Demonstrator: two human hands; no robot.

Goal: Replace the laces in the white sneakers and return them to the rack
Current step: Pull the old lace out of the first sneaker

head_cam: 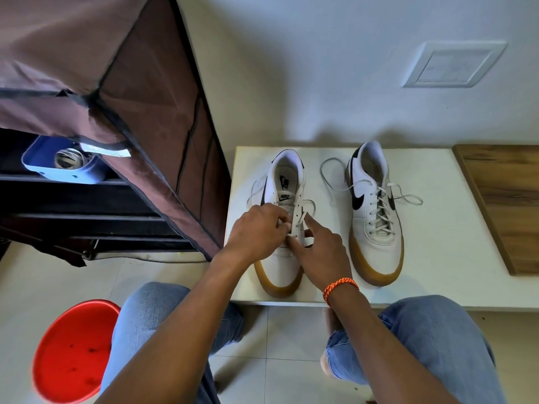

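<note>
Sneakers: two white sneakers with brown soles stand side by side on the white counter, toes toward the person.
Left sneaker: its lace is only partly in; the upper holes look empty and loose lace ends lie on both sides of the shoe.
Right sneaker: it looks fully laced, with the lace ends lying loose and untied on the counter.
Left hand: fingers curled, pinching the lace over the lower holes of the left sneaker.
Right hand: close against the left hand; thumb and fingers seem to hold the lace at the same place, with the first finger pointing up along the tongue.
Step in hand: I judge the person is threading the lace through the lower holes of the left sneaker.
Next move: it calls for pulling the lace end through the hole, making both ends even, then crossing to the next pair of holes.
Rack: the dark shelves under the brown cloth cover stand just left of the counter, front open, ready for the sneakers later.
Other things: a red stool on the floor at the left, blue jeans on the knees.
</note>
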